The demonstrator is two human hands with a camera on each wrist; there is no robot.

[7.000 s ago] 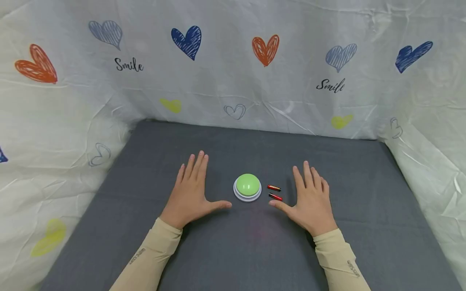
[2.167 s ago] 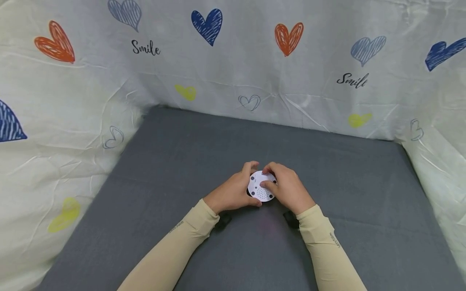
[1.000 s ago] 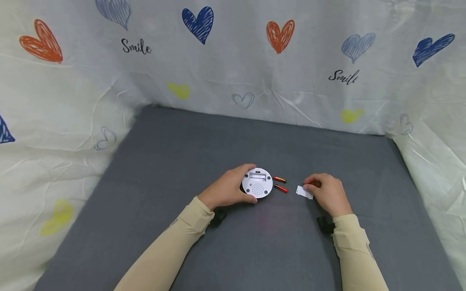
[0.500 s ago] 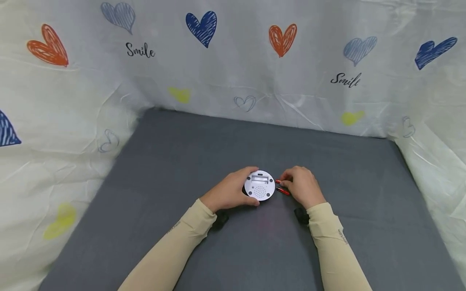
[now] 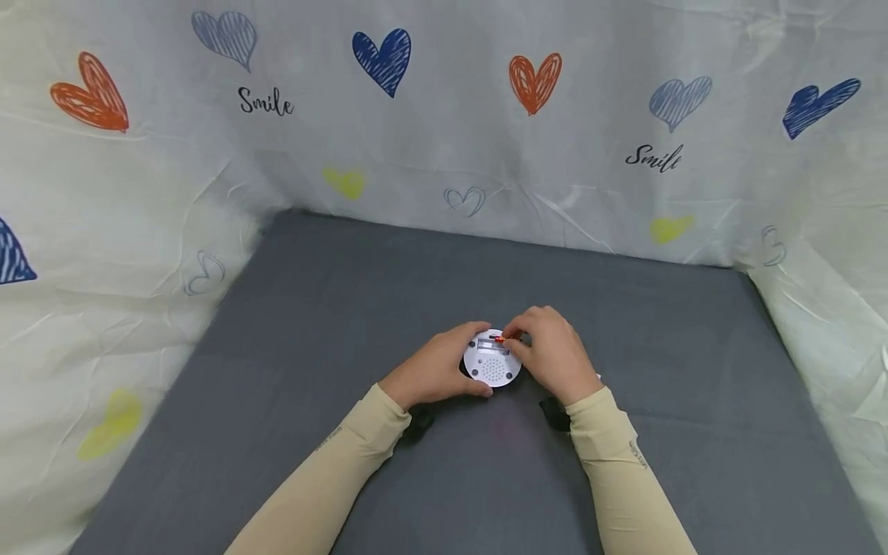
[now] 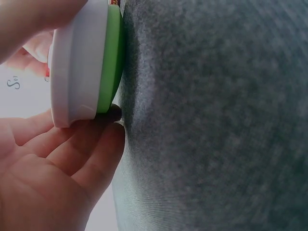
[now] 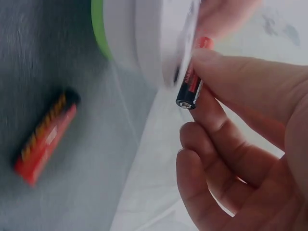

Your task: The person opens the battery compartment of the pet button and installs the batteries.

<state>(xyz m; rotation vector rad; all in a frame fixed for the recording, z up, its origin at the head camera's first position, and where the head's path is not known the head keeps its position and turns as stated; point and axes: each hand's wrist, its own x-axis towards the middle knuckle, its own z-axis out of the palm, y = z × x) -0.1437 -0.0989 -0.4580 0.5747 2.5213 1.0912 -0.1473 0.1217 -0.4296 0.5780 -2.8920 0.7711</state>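
My left hand (image 5: 438, 366) grips a round white push-button buzzer (image 5: 493, 371) by its sides, fingers on one side and thumb on the other. The buzzer is upside down, so its green dome (image 6: 111, 62) faces the cloth in the left wrist view. Its underside shows an open battery compartment (image 5: 491, 347), small speaker holes and dark feet. Between thumb and fingertips, my right hand (image 5: 551, 351) pinches a red and black battery (image 7: 187, 91) at the compartment's upper edge. A second battery (image 7: 45, 137) lies on the cloth below, hidden by the right hand in the head view.
A sliver of the white battery cover (image 5: 598, 377) shows on the table beside the right wrist. Grey cloth (image 5: 416, 270) covers the table. White sheeting (image 5: 444, 100) printed with hearts hangs behind and at both sides.
Seven seconds ago the buzzer stood dome up between two open hands. It was turned over and its cover laid at the right; then the right hand picked up a battery and brought it to the compartment.
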